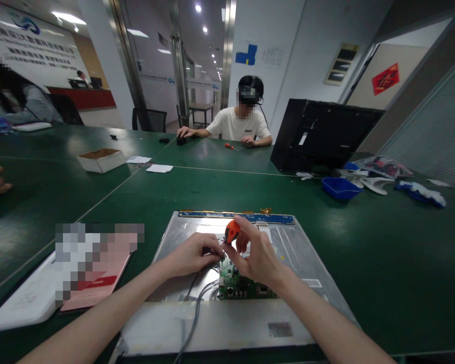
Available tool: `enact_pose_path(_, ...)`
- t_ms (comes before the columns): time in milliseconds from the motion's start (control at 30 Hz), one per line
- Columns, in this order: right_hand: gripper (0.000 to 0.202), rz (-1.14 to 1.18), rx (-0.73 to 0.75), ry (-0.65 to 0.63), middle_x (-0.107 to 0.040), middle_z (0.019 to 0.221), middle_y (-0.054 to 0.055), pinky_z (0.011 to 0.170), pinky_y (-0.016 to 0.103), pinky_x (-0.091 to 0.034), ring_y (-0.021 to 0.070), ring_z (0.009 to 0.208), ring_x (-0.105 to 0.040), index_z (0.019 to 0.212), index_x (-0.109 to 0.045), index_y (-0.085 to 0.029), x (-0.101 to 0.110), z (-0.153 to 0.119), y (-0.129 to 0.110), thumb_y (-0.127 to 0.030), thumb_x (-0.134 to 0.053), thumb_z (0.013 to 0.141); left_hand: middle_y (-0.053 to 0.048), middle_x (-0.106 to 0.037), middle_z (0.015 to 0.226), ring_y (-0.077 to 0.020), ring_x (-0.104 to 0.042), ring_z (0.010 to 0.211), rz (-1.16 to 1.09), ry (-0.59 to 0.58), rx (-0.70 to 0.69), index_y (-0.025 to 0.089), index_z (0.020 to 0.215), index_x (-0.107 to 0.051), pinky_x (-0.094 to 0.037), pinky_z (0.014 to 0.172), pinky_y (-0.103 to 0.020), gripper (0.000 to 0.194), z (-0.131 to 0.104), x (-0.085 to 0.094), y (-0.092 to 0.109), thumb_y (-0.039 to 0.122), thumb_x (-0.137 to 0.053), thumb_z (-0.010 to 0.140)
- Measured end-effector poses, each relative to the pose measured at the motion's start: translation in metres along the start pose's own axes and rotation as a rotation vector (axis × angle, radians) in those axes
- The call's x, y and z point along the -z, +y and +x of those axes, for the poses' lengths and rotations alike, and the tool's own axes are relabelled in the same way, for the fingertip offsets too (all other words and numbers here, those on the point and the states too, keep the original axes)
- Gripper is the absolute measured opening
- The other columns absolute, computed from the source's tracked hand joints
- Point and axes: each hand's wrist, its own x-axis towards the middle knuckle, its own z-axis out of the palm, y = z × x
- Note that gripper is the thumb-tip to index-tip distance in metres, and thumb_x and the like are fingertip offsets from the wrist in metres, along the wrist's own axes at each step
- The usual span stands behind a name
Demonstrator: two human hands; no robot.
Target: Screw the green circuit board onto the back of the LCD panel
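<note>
My right hand (256,253) is closed around a screwdriver (232,231) with an orange and black handle. The tool is held over the upper left corner of a green circuit board (237,283). Close against it, my left hand (197,255) has its thumb and fingertips pinched together at the board's edge; whatever they grip is too small to make out. The board lies on the metal back of a flat display panel (307,313), which has a blue strip (212,216) along its far edge. Grey cables (197,316) run from the board's left side toward me.
Left of the panel lie a white object (30,293) and a pink packet (98,283). Beyond are a cardboard box (101,160), papers (159,168), a black monitor housing (322,136) and a blue tray (340,187). A co-worker (238,121) sits opposite, near another screwdriver (231,146).
</note>
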Motion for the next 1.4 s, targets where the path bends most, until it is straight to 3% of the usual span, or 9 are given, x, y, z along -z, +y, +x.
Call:
enact_pose_path(333,0.064,0.031,-0.01,-0.014,-0.062,0.086,0.002,0.045,0.024,-0.044,0.0111,0.054,-0.055,0.144,-0.021,-0.024,0.0025,0.0018,-0.0026,-0.018,-0.051,0.088,-0.002,-0.067,0.083,-0.0154,-0.061,0.077,-0.001,-0.01,0.004,0.018,0.083,-0.07,-0.046,0.073,-0.027,0.008,-0.0001,-0.0005,-0.0021,0.016,-0.063,0.083)
enact_pose_path(800,0.063,0.028,0.0,0.027,-0.055,0.077,-0.003,0.046,0.023,-0.044,0.01,0.052,-0.05,0.142,-0.022,-0.025,0.0001,0.0005,-0.0011,-0.018,-0.053,0.087,-0.001,-0.066,0.08,-0.0143,-0.059,0.075,0.007,-0.01,-0.002,0.018,0.084,-0.07,-0.045,0.07,-0.026,0.01,-0.0001,-0.0018,-0.0026,0.012,-0.063,0.083)
enact_pose_path(1033,0.064,0.027,0.019,-0.006,-0.06,0.091,0.002,0.046,0.024,-0.044,0.0096,0.054,-0.052,0.143,-0.023,-0.026,0.0002,-0.0004,-0.0001,-0.018,-0.053,0.088,0.0,-0.066,0.079,-0.0131,-0.059,0.074,-0.007,-0.003,-0.023,0.017,0.081,-0.07,-0.044,0.07,-0.025,0.011,0.0001,-0.0016,-0.0027,0.009,-0.062,0.082)
enact_pose_path(1400,0.066,0.069,-0.027,-0.026,-0.057,0.083,0.0,0.045,0.024,-0.043,0.0106,0.054,-0.05,0.143,-0.018,-0.025,0.0005,-0.001,-0.0011,-0.015,-0.05,0.087,-0.002,-0.068,0.083,-0.0153,-0.061,0.077,0.012,-0.026,0.009,0.018,0.087,-0.071,-0.046,0.072,-0.027,0.009,0.001,0.0007,0.0026,0.015,-0.063,0.084)
